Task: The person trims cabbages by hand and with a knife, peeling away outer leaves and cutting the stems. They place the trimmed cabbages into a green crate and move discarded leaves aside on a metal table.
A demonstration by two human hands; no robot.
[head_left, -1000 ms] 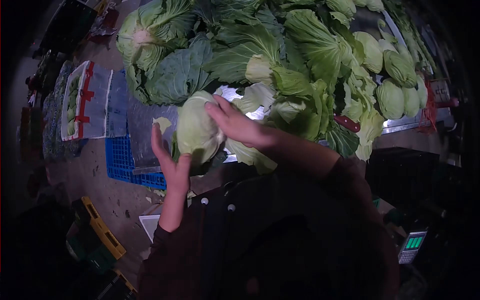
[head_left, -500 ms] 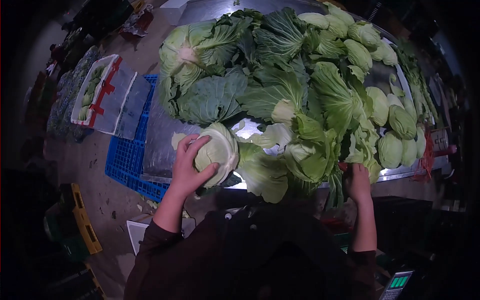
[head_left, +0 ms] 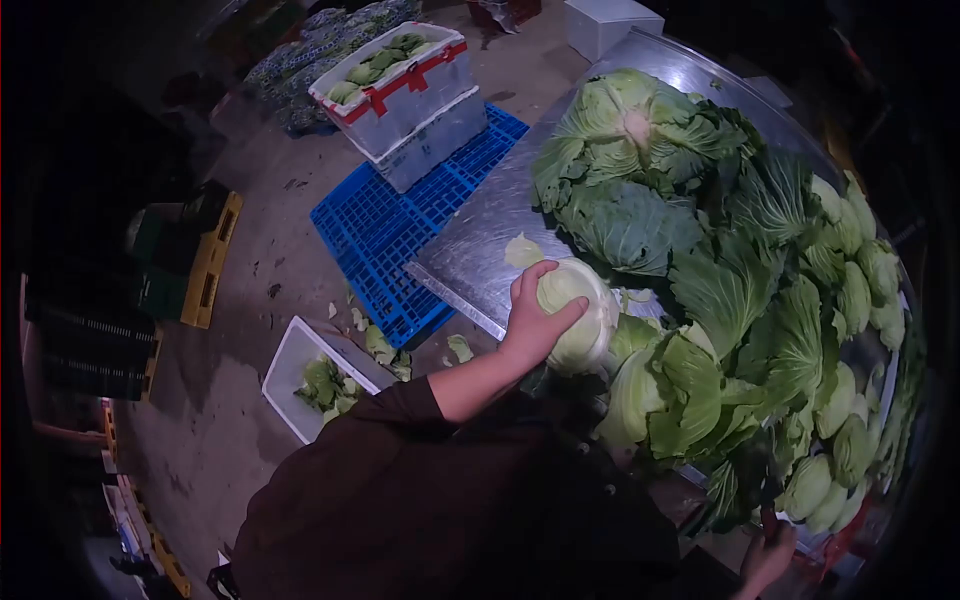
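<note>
a trimmed green cabbage head [head_left: 594,325] sits near the front edge of a metal bench [head_left: 490,230], directly under the left hand [head_left: 535,325], whose thumb and fingers are parted around its near-left side. the head is nearly round, with no clear long axis, and its pale, ribbed side faces away from the palm, toward the right. well apart from it, beyond a heap of loose outer leaves [head_left: 735,285], the right hand [head_left: 768,560] is low at the bench's right end, fingers apparently curled around what looks like a knife handle [head_left: 769,522]; the dimness hides any blade. the left hand is thus the nearer, touching the cabbage, while the right is nearest a cluster of pale trimmed cabbages [head_left: 852,450]. a leaf scrap [head_left: 522,251] lies just beside the left fingertips, and a larger, leafy cabbage [head_left: 630,125] rests farther back, stem end showing.
</note>
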